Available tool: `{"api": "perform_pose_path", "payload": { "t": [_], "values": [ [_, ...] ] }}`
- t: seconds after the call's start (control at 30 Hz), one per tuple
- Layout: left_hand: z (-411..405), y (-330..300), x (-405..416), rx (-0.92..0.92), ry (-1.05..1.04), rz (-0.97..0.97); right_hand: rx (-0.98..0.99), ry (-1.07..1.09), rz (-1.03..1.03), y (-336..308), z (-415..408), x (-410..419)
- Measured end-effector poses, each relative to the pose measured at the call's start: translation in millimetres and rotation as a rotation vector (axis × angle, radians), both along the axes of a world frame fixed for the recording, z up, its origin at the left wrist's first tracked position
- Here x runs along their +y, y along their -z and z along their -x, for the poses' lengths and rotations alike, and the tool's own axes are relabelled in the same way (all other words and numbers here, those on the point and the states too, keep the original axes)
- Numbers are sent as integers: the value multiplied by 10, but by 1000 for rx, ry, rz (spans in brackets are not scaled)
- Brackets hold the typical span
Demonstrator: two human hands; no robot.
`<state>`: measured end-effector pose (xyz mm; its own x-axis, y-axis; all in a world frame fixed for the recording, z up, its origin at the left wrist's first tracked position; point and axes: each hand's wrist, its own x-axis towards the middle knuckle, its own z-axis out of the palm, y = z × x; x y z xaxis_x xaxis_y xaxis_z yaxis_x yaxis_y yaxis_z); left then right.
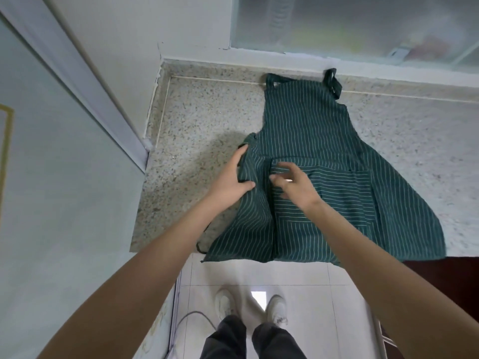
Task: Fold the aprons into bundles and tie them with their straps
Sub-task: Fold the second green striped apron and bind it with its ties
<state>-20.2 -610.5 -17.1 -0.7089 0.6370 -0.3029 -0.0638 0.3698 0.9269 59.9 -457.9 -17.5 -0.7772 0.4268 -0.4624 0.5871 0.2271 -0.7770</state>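
A dark green apron [324,141] with thin white stripes lies spread on a speckled stone counter [202,120], bib and neck strap [333,82] toward the far wall. Its left side is folded inward over the middle. My left hand [233,177] grips that folded left edge, thumb on top of the cloth. My right hand [295,185] hovers just to the right over the pocket area, fingers loosely curled, holding nothing. A thin waist strap [201,246] hangs off the counter's near edge at the left.
The counter meets a white wall at the left and a frosted window [350,24] at the back. A pale door panel [64,177] stands at the left. Below are white floor tiles [311,294], my shoes and a cable.
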Motion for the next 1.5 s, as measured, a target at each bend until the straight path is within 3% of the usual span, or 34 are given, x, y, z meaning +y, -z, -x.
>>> {"api": "perform_pose_path", "payload": {
  "t": [0.07, 0.17, 0.27, 0.4, 0.5, 0.6, 0.77, 0.9, 1.1, 1.13, 1.23, 1.3, 1.5],
  "values": [
    [-96, -117, 203, 42, 108, 9, 101, 107, 200, -169, 8, 12],
    [-218, -238, 521, -49, 221, 7, 172, 235, 295, -322, -17, 139],
    [-384, -354, 828, -141, 334, -10, 164, 349, 257, -412, -135, 406],
    [-589, -437, 1187, -28, 563, 7, 109, 447, 142, -504, -320, 850],
    [-681, -494, 1387, -76, 359, -72, 55, 494, 154, -525, -450, 1173],
    [-698, -466, 1654, 6, 52, -86, 39, 518, 208, -465, -604, 1524],
    [-723, -167, 2158, 266, 35, 275, -22, 607, 294, -344, -810, 2090],
    [-769, -31, 2457, 343, -35, 414, -57, 673, 297, -210, -909, 2519],
    [-881, 212, 2773, 252, 303, 637, -92, 620, 288, 121, -1120, 2989],
    [-892, 254, 2817, 221, 337, 666, -112, 598, 218, 192, -1137, 3055],
    [-906, 369, 2965, 152, 360, 755, -349, 441, -241, 322, -1189, 3255],
    [-912, 408, 3075, 175, 373, 840, -464, 373, -358, 368, -1222, 3360],
    [-951, 473, 3424, 266, 505, 1134, -408, 289, -147, 444, -1209, 3579]
  ]
}}
